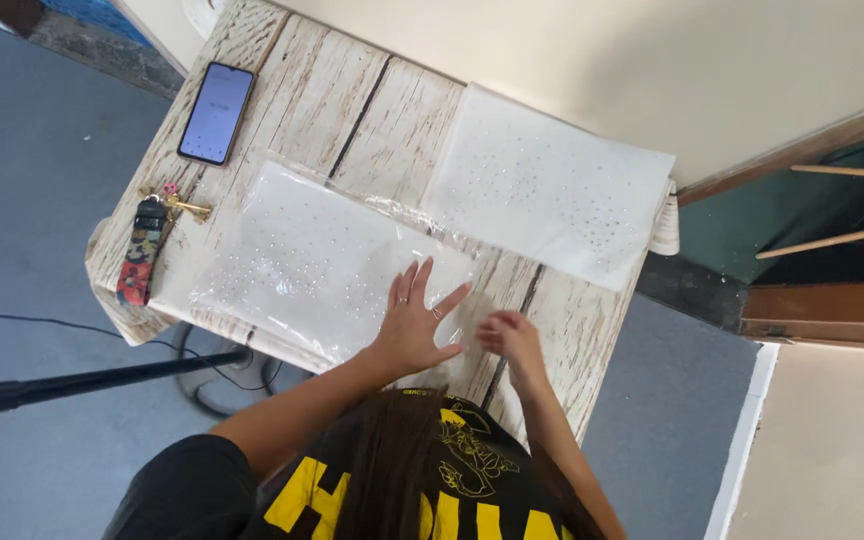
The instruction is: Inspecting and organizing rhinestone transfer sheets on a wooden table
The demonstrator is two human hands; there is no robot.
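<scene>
Seen from above, a person with long dark hair and a black shirt with yellow print leans over a small whitewashed wooden tabletop (372, 110). The left hand (414, 322) lies flat with fingers spread wide, palm pressing down on the near right corner of a clear plastic sleeve (322, 265) that holds a white sheet dotted with tiny sparkling specks. The right hand (512, 338) sits just beside the left hand, past the sleeve's right edge, with its fingers curled together at the thin plastic there; whether it actually pinches the plastic cannot be told. The sleeve lies across the middle of the tabletop, running from the left edge towards the centre. A second white sheet with small specks (552, 185) lies beyond the sleeve, towards the far right corner of the tabletop, its nearest corner close to the sleeve's far right end. A smartphone (216, 112) with a lit screen rests at the far left of the tabletop, apart from the sleeve. A set of keys on a patterned strap (147, 245) lies just left of the sleeve, at the tabletop's left edge. A black stand pole (102, 380) crosses the grey floor below the tabletop's left side.
</scene>
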